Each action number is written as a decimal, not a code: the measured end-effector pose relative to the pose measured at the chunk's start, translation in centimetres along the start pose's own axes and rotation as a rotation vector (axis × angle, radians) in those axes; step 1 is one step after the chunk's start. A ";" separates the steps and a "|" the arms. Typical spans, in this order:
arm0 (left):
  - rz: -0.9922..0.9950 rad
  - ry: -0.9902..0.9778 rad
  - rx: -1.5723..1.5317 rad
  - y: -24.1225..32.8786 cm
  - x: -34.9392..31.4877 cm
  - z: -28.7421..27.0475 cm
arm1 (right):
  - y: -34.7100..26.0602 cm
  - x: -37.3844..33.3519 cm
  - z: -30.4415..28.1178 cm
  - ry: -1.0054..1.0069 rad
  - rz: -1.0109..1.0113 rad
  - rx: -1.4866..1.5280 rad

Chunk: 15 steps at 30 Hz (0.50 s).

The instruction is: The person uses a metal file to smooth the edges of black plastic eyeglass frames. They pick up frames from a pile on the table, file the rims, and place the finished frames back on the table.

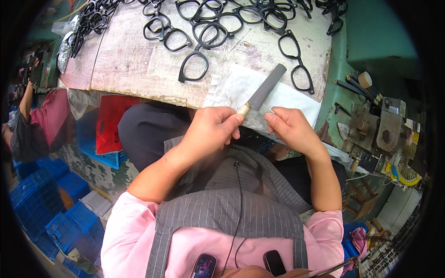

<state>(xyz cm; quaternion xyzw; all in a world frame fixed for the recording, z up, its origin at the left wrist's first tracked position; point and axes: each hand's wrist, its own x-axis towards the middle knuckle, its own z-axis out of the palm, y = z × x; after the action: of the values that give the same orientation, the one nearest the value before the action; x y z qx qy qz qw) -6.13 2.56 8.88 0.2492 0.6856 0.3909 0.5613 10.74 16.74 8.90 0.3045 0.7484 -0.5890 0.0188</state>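
My left hand point(211, 129) grips the pale handle end of a flat grey file point(265, 88) that points up and to the right over a white cloth point(241, 85). My right hand point(287, 127) sits just to the right of the file's handle, its fingertips pinched on a small clear piece point(270, 110) too small to make out. Both hands hover over my lap at the near edge of a worn pale workboard point(134, 60). Several black eyeglass frames point(193, 65) lie on the board beyond the hands.
A green machine point(371, 41) with metal fittings and tool handles point(366, 85) stands at the right. Blue plastic crates point(41, 194) are stacked at lower left, a red bag point(109, 123) hangs under the board, and another person's arm point(25, 99) shows at far left.
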 end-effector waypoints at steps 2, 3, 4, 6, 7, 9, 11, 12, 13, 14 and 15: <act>0.003 -0.028 0.000 0.1 0.0 -0.3 | 0.1 0.2 0.1 0.017 -0.112 -0.042; 0.012 -0.024 0.006 0.0 0.0 -0.3 | 0.1 0.2 0.1 0.038 -0.120 -0.090; 0.024 -0.020 0.011 -0.1 -0.1 -0.2 | 0.1 0.2 0.1 -0.029 -0.035 0.040; 0.134 0.059 0.149 -0.6 -0.3 0.3 | -0.2 0.0 -0.1 -0.137 0.231 0.243; 0.195 0.093 0.227 -0.8 -0.4 0.5 | -0.3 0.0 -0.1 -0.147 0.285 0.302; 0.357 0.190 0.318 -1.3 -0.3 0.9 | -0.6 -0.3 -0.3 -0.166 0.370 0.436; 0.479 0.270 0.412 -1.5 -0.3 1.2 | -1.0 -0.5 -0.2 -0.163 0.432 0.540; 0.514 0.304 0.456 -1.6 -0.3 1.4 | -1.1 -0.5 0.0 -0.179 0.428 0.618; 0.551 0.344 0.498 -1.6 -0.3 1.5 | -1.2 -0.6 0.0 -0.169 0.467 0.663; 0.591 0.370 0.549 -1.6 -0.3 1.6 | -1.3 -0.6 0.2 -0.177 0.486 0.725; 0.633 0.402 0.600 -1.5 -0.2 1.7 | -1.4 -0.6 0.4 -0.150 0.512 0.770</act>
<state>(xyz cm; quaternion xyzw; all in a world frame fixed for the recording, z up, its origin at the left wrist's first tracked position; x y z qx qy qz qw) -4.29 1.98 7.63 0.5160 0.7536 0.3680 0.1744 10.46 15.97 10.23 0.4209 0.3725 -0.8207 0.1032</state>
